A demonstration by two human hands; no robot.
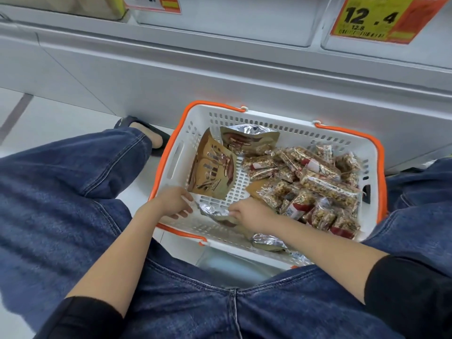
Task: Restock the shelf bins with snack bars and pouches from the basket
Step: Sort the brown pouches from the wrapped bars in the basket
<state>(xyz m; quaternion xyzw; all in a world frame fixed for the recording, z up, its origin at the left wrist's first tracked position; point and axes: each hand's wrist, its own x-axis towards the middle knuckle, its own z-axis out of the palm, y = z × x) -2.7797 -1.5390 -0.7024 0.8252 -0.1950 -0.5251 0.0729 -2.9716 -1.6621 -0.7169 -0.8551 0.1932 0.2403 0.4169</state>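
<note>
A crumpled silver-and-brown foil pouch [216, 215] lies at the near edge of the white slotted plastic basket with orange handles [296, 132]. The right hand [247, 214] pinches it; the left hand [175, 201], fingers loosely extended, touches its other end. Picking is under way; next it must be lifted clear to the clear shelf bins [227, 25] above. Clear-wrapped nut bars [318, 182] fill the basket's right side.

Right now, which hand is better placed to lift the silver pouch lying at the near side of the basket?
Right. The right hand already pinches the silver pouch, while the left hand only rests at the basket edge beside it.
</note>
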